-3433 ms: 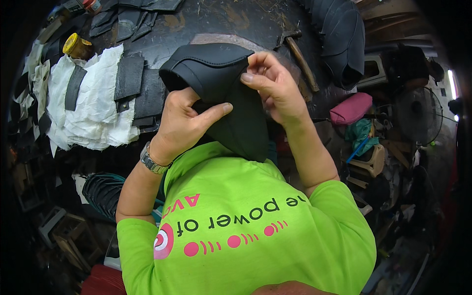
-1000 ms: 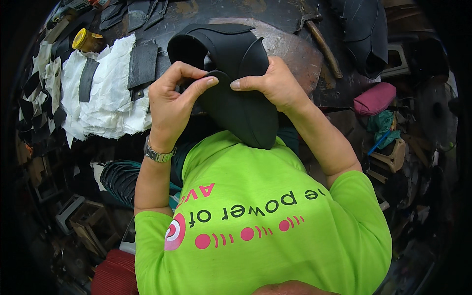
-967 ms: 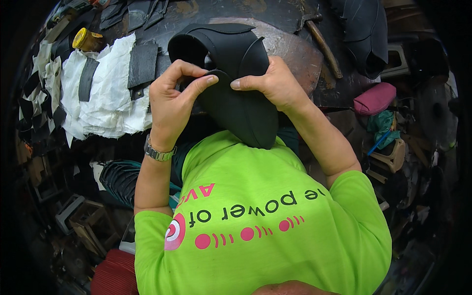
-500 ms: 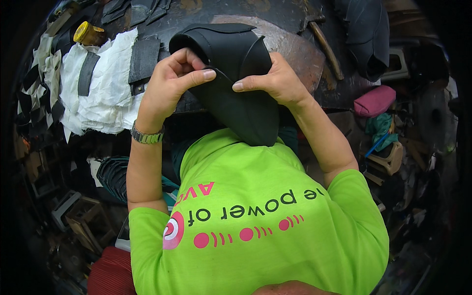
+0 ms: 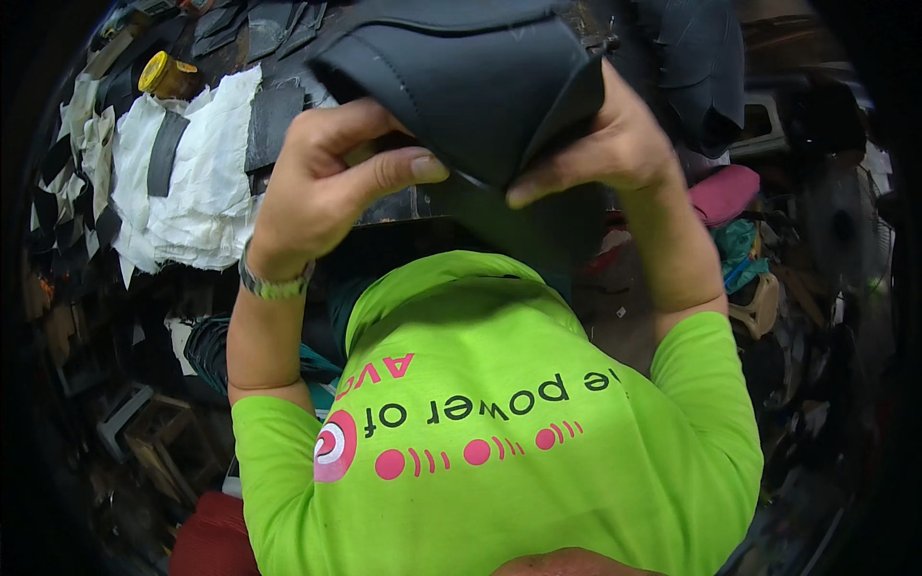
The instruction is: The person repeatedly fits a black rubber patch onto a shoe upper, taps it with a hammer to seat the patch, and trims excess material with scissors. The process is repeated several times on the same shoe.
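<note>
I hold a black leather shoe upper (image 5: 471, 86) up close to the camera with both hands. My left hand (image 5: 327, 182) grips its left side, thumb stretched under the lower edge. My right hand (image 5: 600, 144) pinches the right side, thumb pointing toward the left thumb. The piece is curved and stitched, and it hides most of the dark workbench (image 5: 403, 206) behind it. A metal watch sits on my left wrist.
White cloth (image 5: 197, 182) with black leather strips lies on the bench at left, beside a yellow-lidded jar (image 5: 165, 75). More black leather pieces (image 5: 701, 67) lie at upper right. A pink bundle (image 5: 725, 192) and cluttered stools and scraps surround the bench.
I have lifted the black upper from bench height up toward the camera, so it now looks much larger. Both hands kept their grip and my thumbs closed in under its edge.
</note>
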### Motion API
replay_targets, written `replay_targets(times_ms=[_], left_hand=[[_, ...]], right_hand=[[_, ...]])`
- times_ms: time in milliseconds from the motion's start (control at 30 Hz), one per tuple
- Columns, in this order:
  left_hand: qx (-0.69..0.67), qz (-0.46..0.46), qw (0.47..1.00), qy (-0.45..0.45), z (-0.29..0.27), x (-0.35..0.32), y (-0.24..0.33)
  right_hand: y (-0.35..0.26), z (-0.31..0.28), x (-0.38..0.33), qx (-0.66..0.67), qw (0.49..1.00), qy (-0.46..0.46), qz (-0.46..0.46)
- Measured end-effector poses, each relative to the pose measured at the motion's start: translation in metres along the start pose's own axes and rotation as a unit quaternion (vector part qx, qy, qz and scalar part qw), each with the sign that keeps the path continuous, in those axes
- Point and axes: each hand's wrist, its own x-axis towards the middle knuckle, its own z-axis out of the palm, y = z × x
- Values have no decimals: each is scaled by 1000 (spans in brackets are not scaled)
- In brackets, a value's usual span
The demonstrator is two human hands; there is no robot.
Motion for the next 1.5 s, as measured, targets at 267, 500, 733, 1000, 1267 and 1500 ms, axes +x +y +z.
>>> replay_targets(times_ms=[267,500,733,1000,1267,1500], left_hand=[[271,246,915,172,0,14,-124],[513,113,850,21,9,-13,-115],[607,102,788,16,20,-12,-93],[639,106,762,6,19,-12,-90],[647,106,755,2,19,-8,-88],[632,88,770,0,17,-13,-93]], right_hand=[[51,-25,-2,-644,737,-13,-206],[77,-24,-55,-545,838,-7,15],[107,-109,-88,-680,643,307,174],[83,-122,-70,-600,705,354,134],[40,1,-88,-458,844,276,-42],[21,26,-81,-262,880,393,-41]])
